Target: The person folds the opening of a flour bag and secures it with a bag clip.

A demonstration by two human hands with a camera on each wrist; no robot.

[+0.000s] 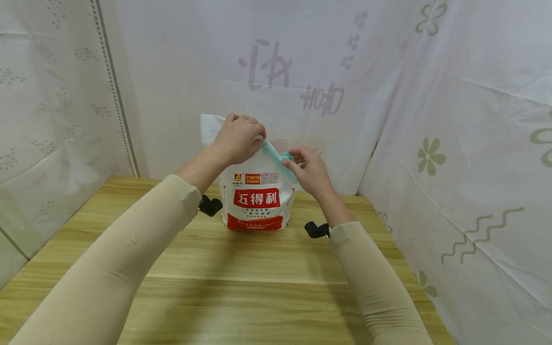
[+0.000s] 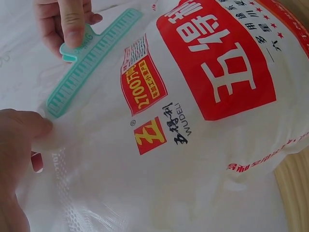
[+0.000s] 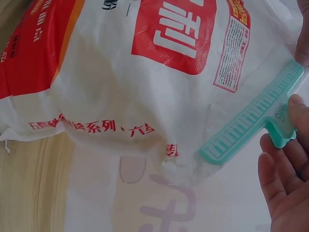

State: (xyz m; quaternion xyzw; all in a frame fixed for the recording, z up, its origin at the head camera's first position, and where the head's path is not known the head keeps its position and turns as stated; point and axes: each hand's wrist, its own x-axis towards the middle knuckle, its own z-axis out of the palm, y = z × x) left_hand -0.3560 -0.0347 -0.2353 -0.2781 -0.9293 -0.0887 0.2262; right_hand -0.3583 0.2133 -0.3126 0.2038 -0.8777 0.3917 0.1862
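Observation:
A white plastic bag with red labels and Chinese print, which looks like a flour bag, stands upright on the wooden table. My left hand grips its top edge, and a loose white flap sticks out to the left of the fingers. Along the sloping upper right edge lies a long mint-green bag clip. My right hand pinches the clip's handle between thumb and fingers. In the right wrist view, the thumb rests on the handle's face, other fingers behind it. Left fingers sit by the clip's upper end.
The wood-grain table stretches from the bag toward me. White printed curtains hang behind the bag and at both sides. A black wrist mount sits at the left cuff, another at the right.

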